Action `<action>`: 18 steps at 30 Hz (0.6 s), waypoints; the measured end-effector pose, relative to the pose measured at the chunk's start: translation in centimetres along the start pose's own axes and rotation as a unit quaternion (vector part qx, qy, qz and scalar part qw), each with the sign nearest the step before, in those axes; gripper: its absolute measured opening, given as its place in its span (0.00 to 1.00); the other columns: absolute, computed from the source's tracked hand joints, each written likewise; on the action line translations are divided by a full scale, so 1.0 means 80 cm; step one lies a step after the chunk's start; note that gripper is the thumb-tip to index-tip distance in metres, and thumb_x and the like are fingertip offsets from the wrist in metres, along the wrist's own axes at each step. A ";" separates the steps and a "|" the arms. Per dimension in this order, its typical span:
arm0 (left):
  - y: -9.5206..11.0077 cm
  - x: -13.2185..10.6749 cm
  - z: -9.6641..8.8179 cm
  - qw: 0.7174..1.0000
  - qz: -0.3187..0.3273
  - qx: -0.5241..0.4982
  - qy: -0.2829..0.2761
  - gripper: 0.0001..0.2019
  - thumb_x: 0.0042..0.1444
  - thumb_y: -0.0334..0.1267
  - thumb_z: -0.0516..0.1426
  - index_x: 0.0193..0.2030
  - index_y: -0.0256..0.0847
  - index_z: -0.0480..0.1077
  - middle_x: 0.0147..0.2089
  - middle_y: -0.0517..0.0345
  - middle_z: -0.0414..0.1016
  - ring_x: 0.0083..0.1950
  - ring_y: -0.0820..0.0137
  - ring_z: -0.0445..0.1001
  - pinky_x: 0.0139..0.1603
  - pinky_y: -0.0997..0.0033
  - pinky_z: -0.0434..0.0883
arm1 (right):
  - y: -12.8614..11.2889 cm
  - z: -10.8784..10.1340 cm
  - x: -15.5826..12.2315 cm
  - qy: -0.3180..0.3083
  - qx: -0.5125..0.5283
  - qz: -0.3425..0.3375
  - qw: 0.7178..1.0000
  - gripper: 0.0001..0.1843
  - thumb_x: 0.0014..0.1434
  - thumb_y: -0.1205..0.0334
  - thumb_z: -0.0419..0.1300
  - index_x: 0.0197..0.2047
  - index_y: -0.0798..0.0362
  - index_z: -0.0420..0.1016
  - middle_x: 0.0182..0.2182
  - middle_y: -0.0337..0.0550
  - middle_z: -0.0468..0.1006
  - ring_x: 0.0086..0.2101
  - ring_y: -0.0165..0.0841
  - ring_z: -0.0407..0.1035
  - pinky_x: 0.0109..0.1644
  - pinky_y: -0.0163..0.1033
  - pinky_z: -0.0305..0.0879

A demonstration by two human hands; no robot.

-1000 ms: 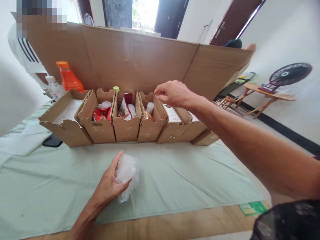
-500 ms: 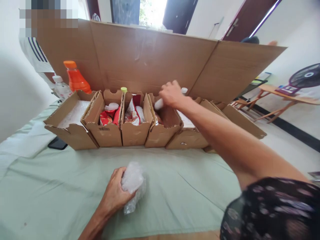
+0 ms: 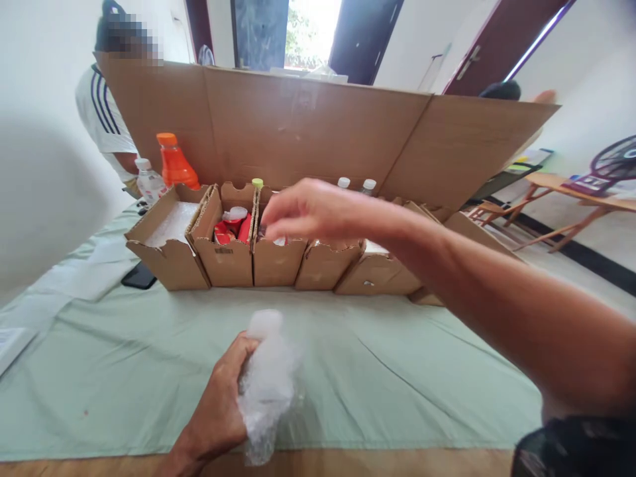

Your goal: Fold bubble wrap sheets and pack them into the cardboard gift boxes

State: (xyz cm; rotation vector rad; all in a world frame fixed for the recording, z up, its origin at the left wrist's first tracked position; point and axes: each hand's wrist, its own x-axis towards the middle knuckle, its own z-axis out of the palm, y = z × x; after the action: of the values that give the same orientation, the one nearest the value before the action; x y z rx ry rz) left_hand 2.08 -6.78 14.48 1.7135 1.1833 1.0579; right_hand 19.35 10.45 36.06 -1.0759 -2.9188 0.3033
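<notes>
My left hand (image 3: 226, 391) is closed around a crumpled bundle of bubble wrap (image 3: 268, 387), held above the green cloth. Whether anything is wrapped inside cannot be seen. My right hand (image 3: 303, 212) reaches across the row of cardboard boxes, over the third box (image 3: 279, 265) from the left. Its fingers point down and left, slightly apart, and nothing shows between them. My hand hides most of what that box holds. Red packets (image 3: 231, 232) with a white piece on top sit in the second box (image 3: 226, 265). Bubble wrap sheets (image 3: 173, 224) fill the leftmost box (image 3: 186, 271).
A tall cardboard panel (image 3: 318, 126) stands behind the boxes. At the left are an orange bottle (image 3: 177, 165), a clear bottle (image 3: 149, 182) and a black phone (image 3: 139, 276). A person in a white striped sleeve (image 3: 106, 109) is behind the panel. A fan (image 3: 616, 165) stands at right.
My right hand has moved left, from the fourth box to the third; the white thing it held no longer shows. My left hand still grips the bubble wrap, now tilted more upright. The view shifted slightly.
</notes>
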 end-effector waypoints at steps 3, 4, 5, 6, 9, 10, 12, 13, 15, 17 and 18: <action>-0.043 0.002 0.003 0.995 -0.098 0.018 0.019 0.39 0.51 0.43 0.63 0.71 0.41 0.60 0.54 0.48 0.79 0.47 0.61 0.80 0.49 0.63 0.77 | 0.070 0.001 0.074 0.040 -0.195 0.138 0.970 0.12 0.64 0.65 0.60 0.47 0.55 0.83 0.41 0.51 0.83 0.45 0.41 0.73 0.51 0.45 0.64; -0.057 0.001 0.007 0.992 -0.124 0.027 0.017 0.47 0.51 0.43 0.62 0.77 0.42 0.50 0.58 0.46 0.78 0.49 0.60 0.80 0.53 0.60 0.77 | 0.090 0.009 0.097 0.002 -0.245 0.163 0.956 0.12 0.62 0.67 0.61 0.47 0.56 0.83 0.43 0.53 0.83 0.49 0.44 0.73 0.55 0.48 0.64; -0.069 0.001 0.010 0.989 -0.145 0.032 0.014 0.53 0.52 0.43 0.62 0.80 0.42 0.39 0.61 0.44 0.76 0.51 0.59 0.80 0.55 0.57 0.76 | 0.106 0.020 0.117 -0.038 -0.277 0.176 0.944 0.13 0.60 0.68 0.62 0.47 0.57 0.83 0.45 0.54 0.83 0.51 0.46 0.71 0.57 0.50 0.63; -0.080 0.001 0.013 0.987 -0.159 0.035 0.012 0.56 0.52 0.44 0.62 0.81 0.42 0.33 0.64 0.42 0.75 0.53 0.57 0.80 0.58 0.54 0.75 | 0.119 0.033 0.135 -0.071 -0.295 0.182 0.935 0.14 0.59 0.68 0.63 0.47 0.57 0.84 0.46 0.55 0.83 0.53 0.48 0.70 0.60 0.52 0.61; -0.097 0.006 0.016 0.980 -0.190 0.046 0.026 0.60 0.48 0.48 0.64 0.81 0.37 0.34 0.68 0.35 0.71 0.65 0.47 0.74 0.67 0.46 0.69 | 0.145 0.069 0.170 -0.096 -0.294 0.194 0.931 0.15 0.57 0.64 0.65 0.48 0.55 0.85 0.48 0.55 0.82 0.57 0.51 0.67 0.63 0.56 0.57; -0.098 0.010 0.014 0.978 -0.201 0.055 0.030 0.60 0.45 0.50 0.65 0.80 0.35 0.40 0.68 0.33 0.71 0.68 0.44 0.71 0.69 0.45 0.67 | 0.150 0.078 0.176 -0.092 -0.287 0.201 0.932 0.16 0.56 0.62 0.66 0.47 0.55 0.85 0.48 0.56 0.82 0.57 0.52 0.66 0.63 0.58 0.57; -0.093 0.019 0.010 0.972 -0.220 0.076 0.027 0.56 0.40 0.51 0.66 0.76 0.32 0.53 0.66 0.31 0.72 0.68 0.40 0.70 0.70 0.42 0.66 | 0.156 0.090 0.179 -0.087 -0.275 0.216 0.933 0.17 0.56 0.59 0.66 0.47 0.55 0.85 0.48 0.57 0.82 0.56 0.53 0.67 0.63 0.59 0.55; -0.089 0.024 0.008 0.970 -0.226 0.086 0.024 0.52 0.39 0.50 0.66 0.72 0.32 0.59 0.64 0.32 0.74 0.67 0.39 0.71 0.69 0.42 0.66 | 0.157 0.093 0.178 -0.082 -0.270 0.220 0.934 0.17 0.56 0.59 0.66 0.48 0.55 0.85 0.49 0.57 0.82 0.56 0.52 0.67 0.63 0.59 0.55; -0.079 0.031 0.007 0.968 -0.227 0.100 0.028 0.42 0.39 0.49 0.64 0.64 0.34 0.69 0.59 0.35 0.77 0.63 0.40 0.73 0.67 0.42 0.68 | 0.156 0.094 0.171 -0.064 -0.262 0.225 0.936 0.18 0.57 0.61 0.64 0.50 0.54 0.84 0.49 0.56 0.83 0.55 0.50 0.69 0.63 0.56 0.56; -0.072 0.033 0.007 0.967 -0.227 0.104 0.042 0.35 0.40 0.48 0.62 0.57 0.36 0.72 0.54 0.38 0.79 0.59 0.43 0.75 0.64 0.42 0.70 | 0.151 0.082 0.159 -0.035 -0.259 0.232 0.937 0.19 0.59 0.62 0.61 0.52 0.55 0.83 0.50 0.56 0.82 0.55 0.49 0.70 0.63 0.54 0.57; -0.070 0.031 0.006 0.968 -0.225 0.097 0.052 0.32 0.41 0.48 0.62 0.54 0.36 0.72 0.52 0.40 0.79 0.57 0.45 0.76 0.62 0.43 0.72 | 0.146 0.070 0.150 -0.017 -0.263 0.240 0.934 0.20 0.61 0.63 0.59 0.54 0.56 0.82 0.51 0.57 0.82 0.55 0.49 0.70 0.62 0.54 0.57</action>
State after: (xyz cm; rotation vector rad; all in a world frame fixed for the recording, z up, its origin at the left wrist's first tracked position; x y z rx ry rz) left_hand 1.37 -3.01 9.70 1.4394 1.6922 0.7769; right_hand 17.20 25.88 27.73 -1.8633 -2.7825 -0.5010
